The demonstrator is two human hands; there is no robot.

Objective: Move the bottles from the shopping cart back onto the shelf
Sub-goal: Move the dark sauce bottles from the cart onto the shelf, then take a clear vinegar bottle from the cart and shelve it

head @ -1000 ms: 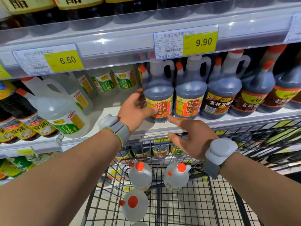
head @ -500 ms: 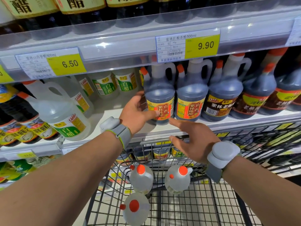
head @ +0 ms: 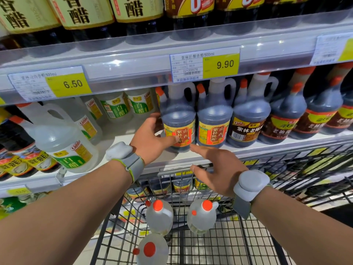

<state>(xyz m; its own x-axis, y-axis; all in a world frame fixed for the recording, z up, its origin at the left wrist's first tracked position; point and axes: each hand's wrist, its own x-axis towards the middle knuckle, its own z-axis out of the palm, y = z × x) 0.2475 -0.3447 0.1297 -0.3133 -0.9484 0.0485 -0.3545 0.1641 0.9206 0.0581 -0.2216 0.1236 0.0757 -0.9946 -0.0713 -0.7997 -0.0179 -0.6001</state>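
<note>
Far L on the shelf: a clear white-vinegar jug. My left hand is curled round the dark vinegar bottle, upright at the shelf front, w/ thumb on the label and fingers round its L side. Twin bottle just beside it on the R. My right hand is spread wide & holds nothing; index tip near the held bottle's base, contact can't tell. Below, the cart has 3 clear red-capped bottles.

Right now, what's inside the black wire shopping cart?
Three clear red-capped plastic jugs sit in the black wire cart. Both forearms cover its sides, hiding anything there.
</note>
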